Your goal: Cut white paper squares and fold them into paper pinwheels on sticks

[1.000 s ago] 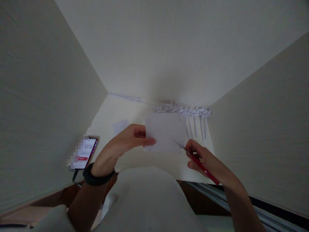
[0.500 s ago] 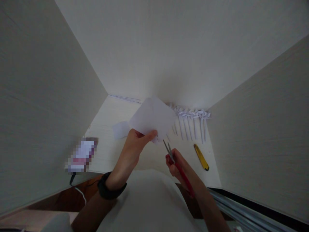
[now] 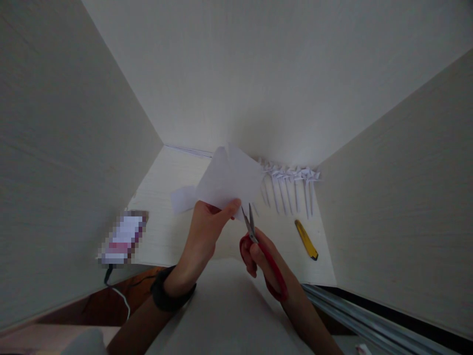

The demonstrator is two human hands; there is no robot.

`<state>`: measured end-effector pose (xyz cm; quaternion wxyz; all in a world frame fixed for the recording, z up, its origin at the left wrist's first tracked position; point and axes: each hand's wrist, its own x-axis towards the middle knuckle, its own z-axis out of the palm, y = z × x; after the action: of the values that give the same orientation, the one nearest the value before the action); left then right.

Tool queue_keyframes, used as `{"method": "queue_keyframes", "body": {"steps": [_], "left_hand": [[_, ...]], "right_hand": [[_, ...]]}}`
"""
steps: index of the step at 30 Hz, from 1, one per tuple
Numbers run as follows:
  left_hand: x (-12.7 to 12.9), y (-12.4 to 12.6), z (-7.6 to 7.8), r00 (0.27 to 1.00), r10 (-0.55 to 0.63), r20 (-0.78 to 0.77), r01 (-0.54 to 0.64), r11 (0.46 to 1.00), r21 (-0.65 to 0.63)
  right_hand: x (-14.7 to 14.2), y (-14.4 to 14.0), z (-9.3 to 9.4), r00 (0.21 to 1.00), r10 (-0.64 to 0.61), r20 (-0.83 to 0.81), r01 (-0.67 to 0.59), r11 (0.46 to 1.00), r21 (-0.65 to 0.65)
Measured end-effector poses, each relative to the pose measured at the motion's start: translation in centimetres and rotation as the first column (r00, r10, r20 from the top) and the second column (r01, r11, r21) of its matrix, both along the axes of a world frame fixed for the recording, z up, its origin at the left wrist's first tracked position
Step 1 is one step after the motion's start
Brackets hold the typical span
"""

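Observation:
My left hand (image 3: 209,224) pinches a white sheet of paper (image 3: 231,177) by its near edge, thumb on top. A slit runs into the paper from its far corner. My right hand (image 3: 264,251) grips a pair of red-handled scissors (image 3: 252,234), fingers in the handles. The blades are parted and their tips are at the paper's near right corner; whether they touch it I cannot tell. To the right, several folded paper pinwheels (image 3: 291,175) on thin paper sticks lie in a row along the back wall.
A yellow utility knife (image 3: 306,240) lies on the right of the white surface. A smaller paper piece (image 3: 183,198) is left of the sheet, with thin paper sticks (image 3: 188,151) behind. A phone (image 3: 123,238) with a cable sits at the left edge. White panels enclose three sides.
My right hand has brought the scissors left and up to the paper's near corner, blades parted. The paper has turned slightly, and its far slit shows wider.

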<state>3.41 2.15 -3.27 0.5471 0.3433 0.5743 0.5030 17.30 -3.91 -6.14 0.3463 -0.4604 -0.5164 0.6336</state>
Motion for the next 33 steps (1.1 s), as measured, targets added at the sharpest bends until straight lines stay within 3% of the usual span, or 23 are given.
{"method": "queue_keyframes", "body": {"steps": [8, 21, 33], "left_hand": [[0.1, -0.1, -0.2, 0.999, -0.028, 0.038, 0.027, 0.999, 0.022], [0.2, -0.4, -0.2, 1.0, 0.002, 0.018, -0.001, 1.0, -0.009], [0.4, -0.4, 0.1, 0.999, 0.009, 0.05, -0.01, 1.0, 0.008]], "right_hand": [[0.0, 0.2, -1.2, 0.999, -0.031, -0.042, 0.03, 0.999, -0.039], [-0.9, 0.4, 0.9, 0.998, -0.065, -0.012, 0.065, 0.997, -0.041], [-1.0, 0.3, 0.7, 0.992, -0.124, 0.026, 0.126, 0.989, -0.083]]}}
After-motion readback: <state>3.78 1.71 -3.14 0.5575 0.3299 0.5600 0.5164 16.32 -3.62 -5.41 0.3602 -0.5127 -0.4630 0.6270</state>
